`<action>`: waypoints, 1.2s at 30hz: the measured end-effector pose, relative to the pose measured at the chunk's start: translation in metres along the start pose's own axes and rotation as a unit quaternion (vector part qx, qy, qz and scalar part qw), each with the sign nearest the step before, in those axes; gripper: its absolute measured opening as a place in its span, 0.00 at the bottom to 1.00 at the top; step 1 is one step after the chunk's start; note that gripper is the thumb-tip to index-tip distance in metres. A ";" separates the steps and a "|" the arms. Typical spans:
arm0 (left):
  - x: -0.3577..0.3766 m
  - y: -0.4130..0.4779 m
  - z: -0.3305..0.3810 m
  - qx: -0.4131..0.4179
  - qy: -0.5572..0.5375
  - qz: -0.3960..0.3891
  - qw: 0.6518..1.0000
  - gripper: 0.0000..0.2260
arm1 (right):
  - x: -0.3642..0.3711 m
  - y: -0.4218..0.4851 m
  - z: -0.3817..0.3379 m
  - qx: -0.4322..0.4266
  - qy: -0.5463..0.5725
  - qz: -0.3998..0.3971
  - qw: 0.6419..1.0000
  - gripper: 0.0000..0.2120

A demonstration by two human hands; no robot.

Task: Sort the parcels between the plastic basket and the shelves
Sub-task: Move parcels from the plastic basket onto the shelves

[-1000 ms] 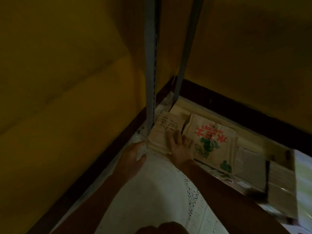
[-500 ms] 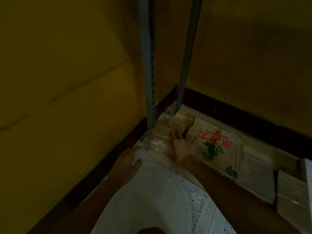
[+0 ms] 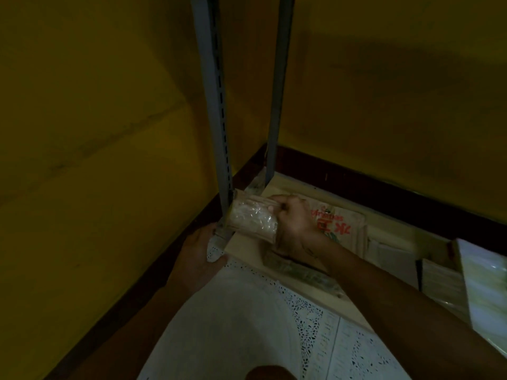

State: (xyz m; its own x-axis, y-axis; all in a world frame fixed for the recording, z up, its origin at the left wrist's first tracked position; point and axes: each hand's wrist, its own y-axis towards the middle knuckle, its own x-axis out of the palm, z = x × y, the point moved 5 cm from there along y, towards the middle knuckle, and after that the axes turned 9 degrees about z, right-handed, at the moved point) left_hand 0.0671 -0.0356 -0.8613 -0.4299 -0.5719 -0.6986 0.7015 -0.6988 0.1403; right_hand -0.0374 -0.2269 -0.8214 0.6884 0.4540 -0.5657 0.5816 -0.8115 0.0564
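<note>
Cardboard parcel [image 3: 251,220], film-wrapped, tipped on edge just right of the grey post [image 3: 215,119]. Gripped at its right end by the right hand [image 3: 297,229]. Judged light, stiff, slick on film; bare ends preferred. Left hand [image 3: 196,253] lies at the post's foot, grip not discernible.

Counted two hands, left hand [image 3: 196,256] and right hand [image 3: 296,223]; two grey uprights [image 3: 214,105]; one shelf board [image 3: 247,249]; one white basket [image 3: 233,325]; one tape-wrapped parcel [image 3: 252,220]; one red-printed parcel [image 3: 343,229]; at least three more parcels [image 3: 299,270], blurred.
</note>
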 end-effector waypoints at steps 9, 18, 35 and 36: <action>0.003 0.023 0.036 0.062 -0.085 0.031 0.994 0.48 | -0.057 -0.001 -0.023 0.009 0.150 -0.031 0.988 0.09; 0.020 0.011 0.070 0.062 -0.256 -0.012 0.965 0.40 | -0.080 -0.016 0.002 0.108 0.298 -0.038 0.948 0.10; 0.217 -0.037 0.207 -0.024 -0.418 -0.293 0.859 0.19 | -0.221 -0.160 0.141 0.135 0.145 0.296 0.934 0.43; 0.225 -0.050 0.217 -0.035 -0.423 -0.305 0.853 0.17 | -0.231 -0.172 0.146 0.144 0.129 0.322 0.927 0.43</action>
State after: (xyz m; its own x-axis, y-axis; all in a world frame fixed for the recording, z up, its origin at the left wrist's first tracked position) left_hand -0.1881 -0.2223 -0.8734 -0.9626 -0.2364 0.1326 0.2194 -0.9668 -0.1313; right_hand -0.3600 -0.2458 -0.8204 0.9549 -0.1157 -0.2734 -0.0998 -0.9925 0.0711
